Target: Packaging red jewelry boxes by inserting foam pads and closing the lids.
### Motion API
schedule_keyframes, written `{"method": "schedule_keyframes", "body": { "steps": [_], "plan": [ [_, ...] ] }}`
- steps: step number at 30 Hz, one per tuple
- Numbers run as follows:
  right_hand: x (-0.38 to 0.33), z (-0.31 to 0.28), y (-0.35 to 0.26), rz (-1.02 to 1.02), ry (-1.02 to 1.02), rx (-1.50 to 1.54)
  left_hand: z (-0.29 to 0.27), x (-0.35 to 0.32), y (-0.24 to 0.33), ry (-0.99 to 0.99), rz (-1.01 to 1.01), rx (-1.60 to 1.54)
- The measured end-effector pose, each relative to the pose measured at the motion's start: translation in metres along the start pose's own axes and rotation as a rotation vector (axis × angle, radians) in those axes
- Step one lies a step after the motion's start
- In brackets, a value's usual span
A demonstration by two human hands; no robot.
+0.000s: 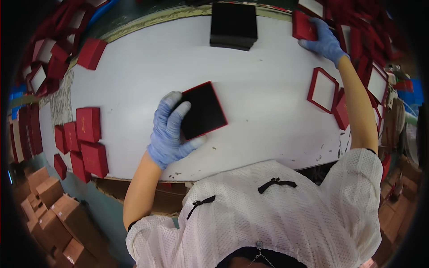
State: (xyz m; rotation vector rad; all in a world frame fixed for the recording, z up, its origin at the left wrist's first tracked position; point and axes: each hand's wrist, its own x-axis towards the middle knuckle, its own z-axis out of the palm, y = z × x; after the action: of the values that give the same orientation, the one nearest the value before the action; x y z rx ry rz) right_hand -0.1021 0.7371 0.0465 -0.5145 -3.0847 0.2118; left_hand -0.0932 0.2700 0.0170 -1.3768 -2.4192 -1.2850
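My left hand, in a blue glove, grips the left side of a square red-edged box. Black lining or an insert fills its upward face. The thumb lies along the near edge and the fingers curl over the far left corner. At the far right, my right hand, gloved too, has its fingers and thumb around the right side of a red box lid. A stack of black square pads stands at the table's far edge, between the two hands.
Closed red boxes stand grouped on the left, with one red box farther back. White-lined red box parts lie under my right arm. Heaps of red boxes crowd the far corners. Brown cartons sit below on the left.
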Motion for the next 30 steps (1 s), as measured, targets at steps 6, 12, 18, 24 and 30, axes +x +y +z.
{"method": "schedule_keyframes", "body": {
  "steps": [6,12,18,24,30],
  "plan": [
    [-0.068,-0.012,-0.046,-0.265,-0.065,0.189,-0.007,0.001,-0.008,-0.173,0.08,0.171],
    [-0.126,0.005,-0.194,-0.67,-0.179,0.348,0.015,0.018,-0.008,-0.001,0.143,-0.145],
    [-0.144,0.029,-0.202,-0.798,-0.169,0.174,0.005,0.022,0.004,-0.319,0.009,0.146],
    [-0.105,0.005,-0.205,-0.976,-0.037,0.198,-0.056,0.032,0.022,-0.52,-0.175,0.591],
    [-0.029,0.017,-0.182,-0.619,0.28,-0.056,-0.152,0.013,-0.003,-0.571,-0.626,0.848]
  ]
}}
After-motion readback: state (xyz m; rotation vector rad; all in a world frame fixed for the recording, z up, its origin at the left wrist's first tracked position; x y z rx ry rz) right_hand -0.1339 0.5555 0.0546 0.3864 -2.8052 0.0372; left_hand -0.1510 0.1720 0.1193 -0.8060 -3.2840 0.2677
